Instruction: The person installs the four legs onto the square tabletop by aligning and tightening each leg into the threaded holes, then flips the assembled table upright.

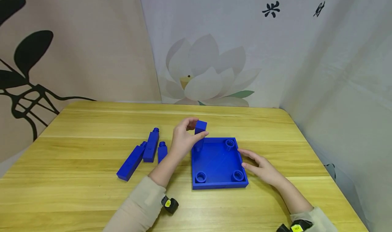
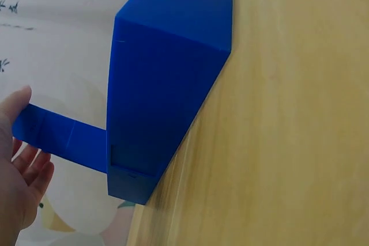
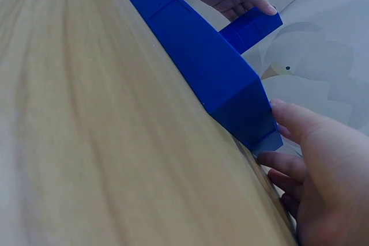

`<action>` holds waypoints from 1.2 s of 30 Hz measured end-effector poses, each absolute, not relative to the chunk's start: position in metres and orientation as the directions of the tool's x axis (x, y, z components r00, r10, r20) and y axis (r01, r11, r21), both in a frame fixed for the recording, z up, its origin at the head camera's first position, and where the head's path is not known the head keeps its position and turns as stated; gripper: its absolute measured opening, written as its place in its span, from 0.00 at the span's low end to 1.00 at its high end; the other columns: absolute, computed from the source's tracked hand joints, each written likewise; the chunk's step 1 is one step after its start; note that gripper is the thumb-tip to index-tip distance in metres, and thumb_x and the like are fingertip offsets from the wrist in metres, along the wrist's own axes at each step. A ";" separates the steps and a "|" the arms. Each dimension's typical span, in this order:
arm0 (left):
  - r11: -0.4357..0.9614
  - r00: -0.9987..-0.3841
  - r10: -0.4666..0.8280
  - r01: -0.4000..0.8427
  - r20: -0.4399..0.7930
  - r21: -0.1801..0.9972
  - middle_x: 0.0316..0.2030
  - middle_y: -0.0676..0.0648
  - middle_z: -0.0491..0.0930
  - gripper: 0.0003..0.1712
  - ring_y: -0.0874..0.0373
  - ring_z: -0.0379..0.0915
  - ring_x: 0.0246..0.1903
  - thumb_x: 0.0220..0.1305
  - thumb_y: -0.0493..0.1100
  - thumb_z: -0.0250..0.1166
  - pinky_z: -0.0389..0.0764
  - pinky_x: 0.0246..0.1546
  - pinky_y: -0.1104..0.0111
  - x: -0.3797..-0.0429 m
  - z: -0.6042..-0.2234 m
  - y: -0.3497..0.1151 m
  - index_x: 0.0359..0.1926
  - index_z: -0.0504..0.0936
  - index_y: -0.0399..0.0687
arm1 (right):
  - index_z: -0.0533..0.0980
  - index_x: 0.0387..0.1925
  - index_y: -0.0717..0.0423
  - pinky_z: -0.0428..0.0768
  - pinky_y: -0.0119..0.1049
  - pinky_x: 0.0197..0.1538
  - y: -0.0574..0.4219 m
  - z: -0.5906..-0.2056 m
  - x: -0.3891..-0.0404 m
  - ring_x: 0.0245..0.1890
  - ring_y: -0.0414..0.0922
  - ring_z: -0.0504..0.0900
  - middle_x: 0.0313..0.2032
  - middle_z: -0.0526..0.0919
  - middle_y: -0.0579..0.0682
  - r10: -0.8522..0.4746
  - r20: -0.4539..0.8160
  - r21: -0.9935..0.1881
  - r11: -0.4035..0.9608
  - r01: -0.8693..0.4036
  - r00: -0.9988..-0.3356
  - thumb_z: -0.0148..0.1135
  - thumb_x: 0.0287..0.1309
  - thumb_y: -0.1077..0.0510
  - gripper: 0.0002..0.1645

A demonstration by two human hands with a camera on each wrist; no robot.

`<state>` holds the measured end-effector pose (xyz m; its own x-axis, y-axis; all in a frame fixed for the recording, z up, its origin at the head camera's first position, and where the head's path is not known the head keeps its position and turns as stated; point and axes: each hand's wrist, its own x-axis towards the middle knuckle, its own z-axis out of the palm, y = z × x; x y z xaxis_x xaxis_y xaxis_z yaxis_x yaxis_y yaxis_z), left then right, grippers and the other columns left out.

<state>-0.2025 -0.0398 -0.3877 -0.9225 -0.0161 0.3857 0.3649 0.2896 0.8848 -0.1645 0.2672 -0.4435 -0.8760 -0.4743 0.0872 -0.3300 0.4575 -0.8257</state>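
My left hand (image 1: 182, 137) pinches a blue square leg (image 1: 200, 126) near its top, thumb on one side and fingers on the other. The leg stands upright at the far left corner of a shallow blue square tabletop (image 1: 218, 162), which lies with its inside up. Round sockets show in its other corners, one of them the near left socket (image 1: 200, 177); the leg's lower end covers the fourth corner. On the right side, my right hand (image 1: 264, 170) rests its thumb and fingertips against the tabletop's outer wall, the fingers loosely extended.
Left of the tabletop lie more blue legs with threaded ends: one slanted leg (image 1: 131, 161), one leg beside it (image 1: 151, 146), and a third leg (image 1: 162, 151) partly hidden by my left forearm. All rest on a wooden table (image 1: 76, 191). A printed curtain (image 1: 220, 21) hangs behind.
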 end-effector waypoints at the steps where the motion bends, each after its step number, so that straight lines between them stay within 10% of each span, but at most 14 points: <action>1: 0.290 -0.923 -0.017 0.364 0.385 0.885 0.43 0.48 0.78 0.28 0.55 0.74 0.43 0.49 0.46 0.77 0.78 0.48 0.54 -0.202 -0.387 -0.040 0.51 0.78 0.42 | 0.66 0.67 0.51 0.61 0.25 0.62 0.267 -0.444 -0.164 0.66 0.48 0.63 0.65 0.68 0.49 -0.474 0.087 -0.825 0.459 -0.330 -0.876 0.57 0.67 0.53 0.29; 22: 0.158 -0.932 0.129 0.358 0.340 0.920 0.48 0.46 0.81 0.23 0.54 0.78 0.47 0.60 0.43 0.69 0.79 0.48 0.61 -0.209 -0.396 -0.052 0.56 0.79 0.45 | 0.66 0.67 0.51 0.61 0.25 0.62 0.268 -0.445 -0.164 0.65 0.49 0.63 0.65 0.68 0.50 -0.468 0.087 -0.823 0.464 -0.328 -0.879 0.57 0.67 0.52 0.29; 36: 0.109 -0.914 0.235 0.362 0.330 0.926 0.48 0.40 0.80 0.24 0.49 0.77 0.50 0.66 0.41 0.63 0.77 0.51 0.57 -0.210 -0.395 -0.057 0.61 0.73 0.39 | 0.66 0.67 0.53 0.63 0.46 0.65 0.269 -0.447 -0.166 0.65 0.53 0.64 0.64 0.69 0.53 -0.467 0.109 -0.807 0.474 -0.352 -0.878 0.57 0.67 0.54 0.28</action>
<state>-0.2101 -0.0567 -0.3949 -0.9143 0.2351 0.3298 0.3619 0.1091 0.9258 -0.1656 0.2687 -0.4471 -0.8775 -0.4671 0.1086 -0.3522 0.4740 -0.8071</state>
